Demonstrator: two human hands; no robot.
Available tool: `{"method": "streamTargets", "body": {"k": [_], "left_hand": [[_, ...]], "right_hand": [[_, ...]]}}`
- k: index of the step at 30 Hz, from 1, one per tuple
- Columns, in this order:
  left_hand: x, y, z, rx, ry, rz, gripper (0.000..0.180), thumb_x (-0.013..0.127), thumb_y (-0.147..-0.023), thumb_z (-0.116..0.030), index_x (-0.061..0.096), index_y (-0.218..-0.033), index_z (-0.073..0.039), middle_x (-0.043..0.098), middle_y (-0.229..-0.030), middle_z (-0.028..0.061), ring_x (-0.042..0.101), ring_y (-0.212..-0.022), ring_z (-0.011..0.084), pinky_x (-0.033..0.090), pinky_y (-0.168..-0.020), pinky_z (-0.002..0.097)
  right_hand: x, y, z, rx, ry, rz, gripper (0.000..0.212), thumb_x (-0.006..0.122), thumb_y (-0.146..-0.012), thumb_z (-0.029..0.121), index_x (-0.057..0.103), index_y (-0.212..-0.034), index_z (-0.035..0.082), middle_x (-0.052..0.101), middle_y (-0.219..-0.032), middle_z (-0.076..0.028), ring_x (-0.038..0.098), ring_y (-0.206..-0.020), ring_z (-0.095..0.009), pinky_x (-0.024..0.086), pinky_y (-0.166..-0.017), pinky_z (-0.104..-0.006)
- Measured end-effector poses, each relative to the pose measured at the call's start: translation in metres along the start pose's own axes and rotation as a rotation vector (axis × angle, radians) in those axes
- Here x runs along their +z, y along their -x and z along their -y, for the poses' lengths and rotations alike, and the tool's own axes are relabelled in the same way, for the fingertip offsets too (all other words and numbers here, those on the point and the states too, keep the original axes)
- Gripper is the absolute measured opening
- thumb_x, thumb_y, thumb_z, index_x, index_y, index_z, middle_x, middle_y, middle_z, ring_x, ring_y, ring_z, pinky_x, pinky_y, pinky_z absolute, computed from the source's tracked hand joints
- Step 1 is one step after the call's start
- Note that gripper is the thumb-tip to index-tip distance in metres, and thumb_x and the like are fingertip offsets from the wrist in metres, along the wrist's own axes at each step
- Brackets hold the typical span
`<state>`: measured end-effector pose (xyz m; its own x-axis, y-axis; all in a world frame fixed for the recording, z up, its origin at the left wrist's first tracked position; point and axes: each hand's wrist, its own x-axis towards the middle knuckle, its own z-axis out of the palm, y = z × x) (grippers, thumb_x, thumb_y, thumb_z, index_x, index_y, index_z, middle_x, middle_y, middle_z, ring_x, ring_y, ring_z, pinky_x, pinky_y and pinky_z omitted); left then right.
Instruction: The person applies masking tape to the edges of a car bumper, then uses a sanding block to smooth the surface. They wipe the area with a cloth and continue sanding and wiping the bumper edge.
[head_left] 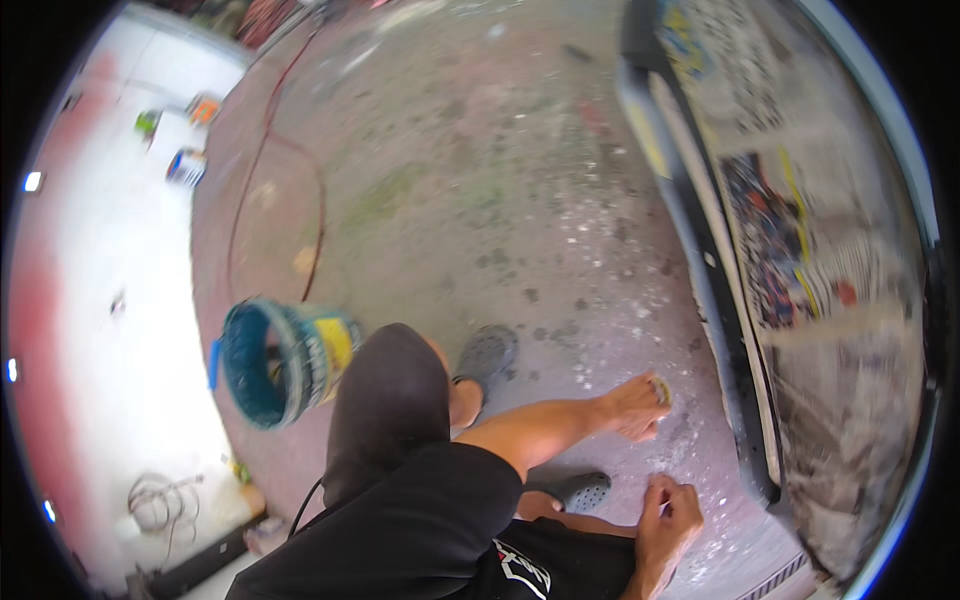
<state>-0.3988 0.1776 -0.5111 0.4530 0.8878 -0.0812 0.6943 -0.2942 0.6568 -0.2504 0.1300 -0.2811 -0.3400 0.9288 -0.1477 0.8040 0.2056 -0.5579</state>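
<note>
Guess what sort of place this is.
Probably a paint or body-repair workshop: newspaper sheets cover a dark-edged piece as if masking it, the white wall has soft red patches like overspray, and the floor is stained and speckled.

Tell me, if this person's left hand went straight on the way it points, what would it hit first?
Probably the newspaper-covered panel's dark edge, beyond the left hand; depth is unclear, so it might pass above or below.
</note>
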Motion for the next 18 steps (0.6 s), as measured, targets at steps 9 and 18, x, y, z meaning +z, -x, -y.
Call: {"method": "streamTargets", "body": {"k": [9,18], "left_hand": [[-0.186,0.062,-0.046,-0.667,0.417,-0.429,0.019,0.064,-0.092,-0.024,0.074,-0.095,-0.008,0.076,-0.087,0.0177,0.074,-0.084,0.0417,0.056,-0.08,0.0544],[-0.229,0.222,-0.218,-0.609,1.104,-0.323,0.036,0.053,-0.11,-0.031,0.07,-0.107,0.0,0.074,-0.115,0.0208,0.071,-0.1,0.0413,0.055,-0.088,0.0522]], "right_hand": [[0.036,-0.016,-0.001,0.105,-0.239,0.235,0.017,0.071,-0.101,0.015,0.08,-0.109,0.003,0.078,-0.098,-0.017,0.074,-0.083,-0.03,0.058,-0.074,-0.0385],[-0.075,0.035,0.184,0.833,-1.174,0.618,0.076,0.041,-0.11,0.07,0.051,-0.156,0.009,0.069,-0.136,-0.012,0.069,-0.114,-0.026,0.055,-0.097,-0.0412]]}}
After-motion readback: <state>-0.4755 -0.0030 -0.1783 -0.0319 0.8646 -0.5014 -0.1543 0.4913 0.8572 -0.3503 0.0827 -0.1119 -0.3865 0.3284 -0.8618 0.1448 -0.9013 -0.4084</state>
